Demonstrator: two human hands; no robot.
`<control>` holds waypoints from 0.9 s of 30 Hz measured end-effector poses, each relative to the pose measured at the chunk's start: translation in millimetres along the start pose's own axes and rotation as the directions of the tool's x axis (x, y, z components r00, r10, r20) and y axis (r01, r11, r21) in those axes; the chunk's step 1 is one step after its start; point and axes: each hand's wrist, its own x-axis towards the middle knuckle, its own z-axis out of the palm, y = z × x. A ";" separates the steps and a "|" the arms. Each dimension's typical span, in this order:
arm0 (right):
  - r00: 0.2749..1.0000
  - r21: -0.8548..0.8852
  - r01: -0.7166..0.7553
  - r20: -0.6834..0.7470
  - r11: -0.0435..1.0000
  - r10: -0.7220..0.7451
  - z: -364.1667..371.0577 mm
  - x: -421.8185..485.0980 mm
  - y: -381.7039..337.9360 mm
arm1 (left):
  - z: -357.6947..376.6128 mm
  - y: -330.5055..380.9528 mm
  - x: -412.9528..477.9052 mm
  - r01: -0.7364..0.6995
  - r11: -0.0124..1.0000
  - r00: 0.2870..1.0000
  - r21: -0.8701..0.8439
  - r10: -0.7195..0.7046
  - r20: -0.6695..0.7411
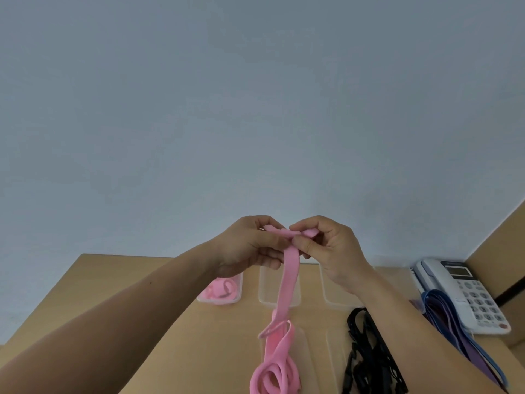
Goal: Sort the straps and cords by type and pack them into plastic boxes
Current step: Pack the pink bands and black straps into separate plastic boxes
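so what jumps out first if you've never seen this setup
The left hand and right hand, raised mid-frame, pinch the end of a long flat pink fabric strap that hangs down to the wooden desk. Behind, a clear plastic box at left holds coiled pink straps; tangled black cords lie at lower right.
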 end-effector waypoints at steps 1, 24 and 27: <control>1.000 0.001 0.002 0.006 1.000 -0.002 -0.4 0.4 -0.4 | 0.5 0.2 0.3 0.000 1.000 1.000 -0.006 0.000 0.001; 0.999 -0.032 -0.027 -0.020 0.999 0.027 -0.3 0.4 5.0 | 4.3 -4.7 -1.6 -0.061 0.986 0.994 0.153 0.075 -0.086; 1.000 -0.012 -0.010 -0.016 1.000 0.010 3.0 -0.9 4.6 | 4.5 -3.9 -1.4 -0.058 0.991 0.994 0.122 0.068 -0.082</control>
